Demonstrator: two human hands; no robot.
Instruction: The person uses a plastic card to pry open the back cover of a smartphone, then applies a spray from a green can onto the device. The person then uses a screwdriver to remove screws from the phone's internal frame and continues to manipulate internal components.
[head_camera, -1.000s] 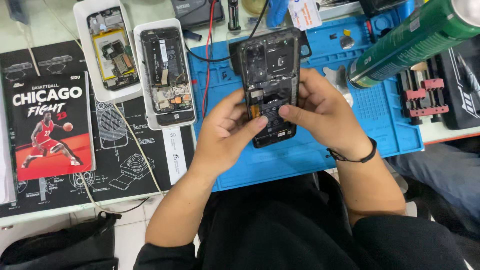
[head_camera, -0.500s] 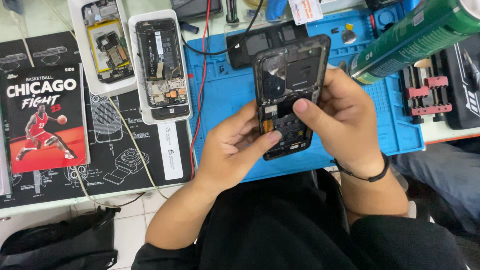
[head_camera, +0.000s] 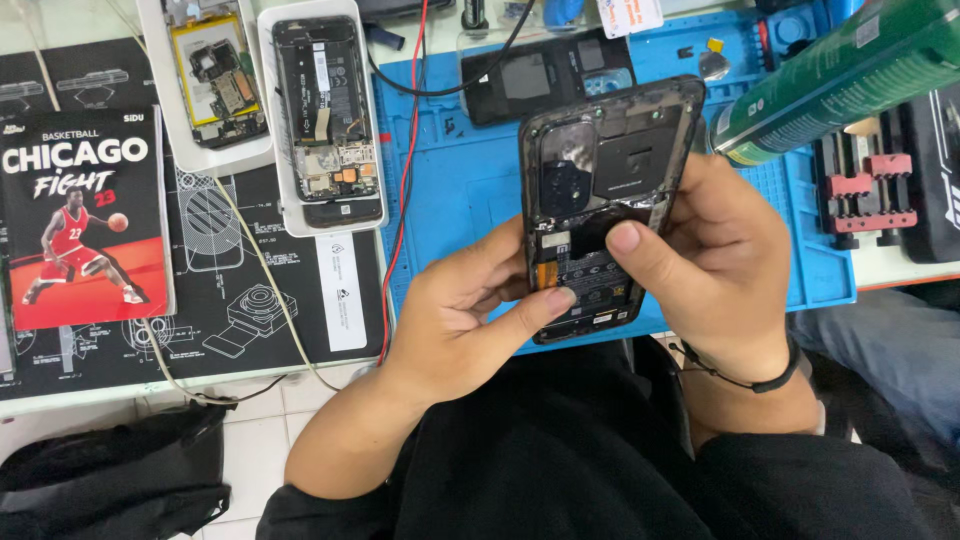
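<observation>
The right hand (head_camera: 725, 265) is wrapped around the side of an open black phone (head_camera: 603, 205), thumb pressed on its inside parts. The left hand (head_camera: 470, 320) grips the phone's bottom corner, thumb on the lower edge. Together they tilt it up so the insides face the eyes. The phone is above the blue mat (head_camera: 460, 170). Left of the mat, two more open phones (head_camera: 325, 115) lie on the bench (head_camera: 60, 400).

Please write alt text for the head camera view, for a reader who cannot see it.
Two bare hands, left hand and right hand, hold an opened black phone above a blue work mat, thumbs pressing its exposed inside. Two more opened phones lie at upper left.
</observation>
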